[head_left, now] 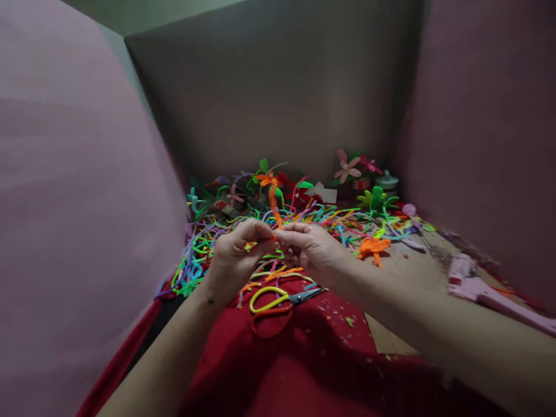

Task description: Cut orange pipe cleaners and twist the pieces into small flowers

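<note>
An orange pipe cleaner (pixel 273 200) stands up from between my fingertips in the middle of the view. My left hand (pixel 243 252) pinches its lower end from the left, thumb and forefinger together. From the right, my right hand (pixel 310 246) pinches the same piece with its fingers curled. Just below the hands, scissors (pixel 284 301) with one yellow and one red handle loop lie on the red cloth, blades pointing right. An orange pipe-cleaner flower (pixel 374 248) rests to the right of my right hand.
Loose pipe cleaners (pixel 204 243) in many colours are heaped behind my hands. Finished-looking flowers (pixel 347 167) stand at the back. A pink glue gun (pixel 478 284) lies at right on cardboard (pixel 386 336). Pink walls (pixel 78 174) rise on both sides.
</note>
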`<move>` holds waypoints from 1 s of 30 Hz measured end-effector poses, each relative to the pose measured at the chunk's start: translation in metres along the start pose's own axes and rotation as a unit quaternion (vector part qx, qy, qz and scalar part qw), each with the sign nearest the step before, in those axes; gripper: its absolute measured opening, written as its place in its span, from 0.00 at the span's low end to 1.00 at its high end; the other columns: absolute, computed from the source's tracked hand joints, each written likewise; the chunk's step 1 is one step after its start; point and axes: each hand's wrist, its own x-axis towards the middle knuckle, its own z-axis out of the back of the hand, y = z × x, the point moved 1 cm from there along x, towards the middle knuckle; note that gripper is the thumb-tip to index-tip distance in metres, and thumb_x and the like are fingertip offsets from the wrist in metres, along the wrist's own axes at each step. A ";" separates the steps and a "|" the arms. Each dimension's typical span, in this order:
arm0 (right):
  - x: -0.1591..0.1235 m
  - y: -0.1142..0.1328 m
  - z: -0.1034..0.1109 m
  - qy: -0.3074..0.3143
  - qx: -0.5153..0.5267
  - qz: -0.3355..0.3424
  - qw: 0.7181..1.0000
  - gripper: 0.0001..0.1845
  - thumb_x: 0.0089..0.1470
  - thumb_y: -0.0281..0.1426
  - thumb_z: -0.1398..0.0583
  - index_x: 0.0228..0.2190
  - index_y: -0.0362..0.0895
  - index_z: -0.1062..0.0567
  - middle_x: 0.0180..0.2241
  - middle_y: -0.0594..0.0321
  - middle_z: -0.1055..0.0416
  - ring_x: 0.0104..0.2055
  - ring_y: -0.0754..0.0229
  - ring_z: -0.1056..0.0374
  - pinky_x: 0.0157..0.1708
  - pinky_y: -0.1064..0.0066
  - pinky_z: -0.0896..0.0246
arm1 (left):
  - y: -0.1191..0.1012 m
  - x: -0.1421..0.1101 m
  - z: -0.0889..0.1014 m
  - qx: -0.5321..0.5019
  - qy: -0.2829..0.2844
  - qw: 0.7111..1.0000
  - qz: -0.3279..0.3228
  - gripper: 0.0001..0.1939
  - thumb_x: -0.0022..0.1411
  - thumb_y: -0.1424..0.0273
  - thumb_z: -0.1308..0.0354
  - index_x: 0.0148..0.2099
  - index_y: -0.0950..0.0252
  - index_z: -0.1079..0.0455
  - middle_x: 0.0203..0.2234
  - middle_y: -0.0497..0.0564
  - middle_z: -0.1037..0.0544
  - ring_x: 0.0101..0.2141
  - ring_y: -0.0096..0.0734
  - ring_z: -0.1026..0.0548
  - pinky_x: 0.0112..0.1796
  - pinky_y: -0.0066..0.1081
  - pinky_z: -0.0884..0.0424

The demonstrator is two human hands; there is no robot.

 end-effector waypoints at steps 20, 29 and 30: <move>-0.056 0.015 0.059 -0.075 0.072 -0.037 0.994 0.16 0.51 0.42 0.40 0.25 0.40 0.28 0.19 0.64 0.32 0.19 0.69 0.42 0.20 0.75 0.51 | -0.024 -0.039 -0.069 0.063 0.161 0.982 0.072 0.04 0.59 0.68 0.48 0.35 0.61 0.34 0.20 0.44 0.31 0.21 0.25 0.35 0.24 0.25 0.38; -0.068 0.016 0.077 -0.081 0.142 -0.012 0.987 0.22 0.55 0.40 0.43 0.16 0.44 0.42 0.13 0.71 0.46 0.15 0.69 0.53 0.17 0.74 0.63 | -0.017 -0.048 -0.090 -0.009 0.191 0.975 0.110 0.12 0.59 0.65 0.49 0.25 0.63 0.38 0.17 0.42 0.42 0.20 0.22 0.44 0.20 0.23 0.46; -0.068 0.015 0.080 -0.085 0.140 -0.015 0.986 0.22 0.55 0.40 0.43 0.17 0.44 0.43 0.13 0.71 0.46 0.15 0.69 0.54 0.17 0.74 0.63 | -0.016 -0.048 -0.093 -0.016 0.189 0.976 0.109 0.12 0.59 0.65 0.49 0.25 0.63 0.38 0.17 0.42 0.43 0.19 0.22 0.45 0.20 0.23 0.46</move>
